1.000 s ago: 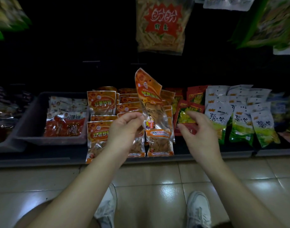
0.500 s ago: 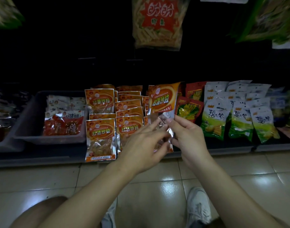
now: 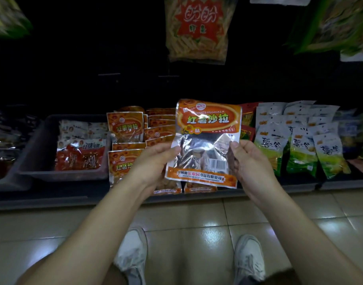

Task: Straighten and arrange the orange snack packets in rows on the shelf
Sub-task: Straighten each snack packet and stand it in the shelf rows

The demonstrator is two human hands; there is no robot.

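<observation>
The left hand [image 3: 154,161] and the right hand [image 3: 248,161] are gripping an orange packet [image 3: 205,140] by its two sides, holding it upright and flat above the shelf [image 3: 53,194]. More orange packets [image 3: 125,128] are lying in rows behind it. Shiny floor tiles [image 3: 186,221] are showing below.

One packet [image 3: 205,140] is up between my left hand [image 3: 156,161] and right hand [image 3: 251,163], in front of the snack packets [image 3: 125,128] lying in rows on the shelf [image 3: 53,199]. Left of those rows, a tray [image 3: 35,149] — right of them, standing bags [image 3: 300,149], with a big bag [image 3: 197,29] hanging above.
</observation>
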